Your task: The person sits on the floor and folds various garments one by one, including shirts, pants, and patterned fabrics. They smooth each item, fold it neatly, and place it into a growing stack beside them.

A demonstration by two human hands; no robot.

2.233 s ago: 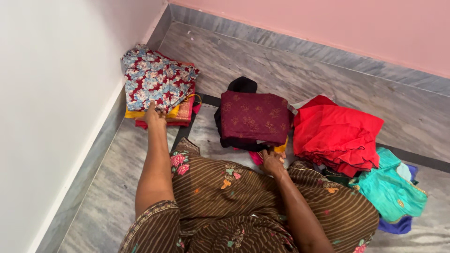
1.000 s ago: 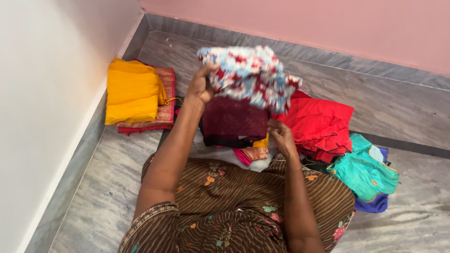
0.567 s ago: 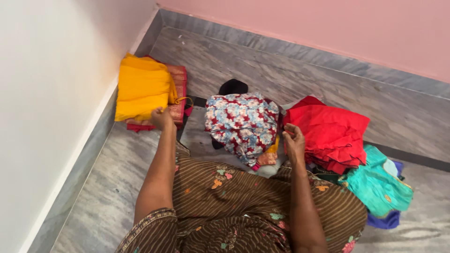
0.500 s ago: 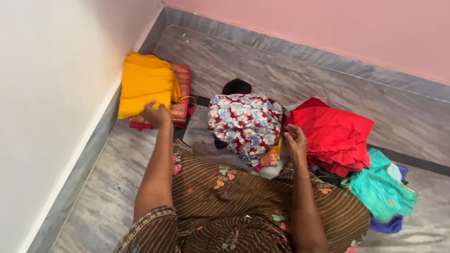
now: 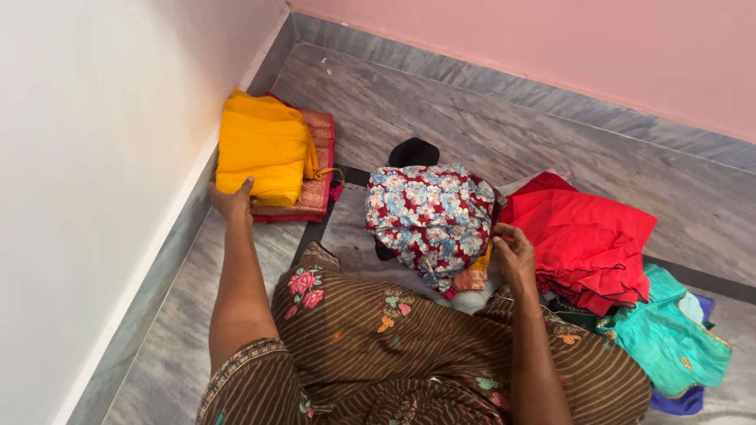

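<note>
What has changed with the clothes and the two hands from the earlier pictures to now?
The floral garment was lifted off the left pile and put down on the middle pile, uncovering the yellow cloth. The left hand went back to the yellow cloth's edge; the right hand touches the floral garment. The red pile and teal cloth stayed.
</note>
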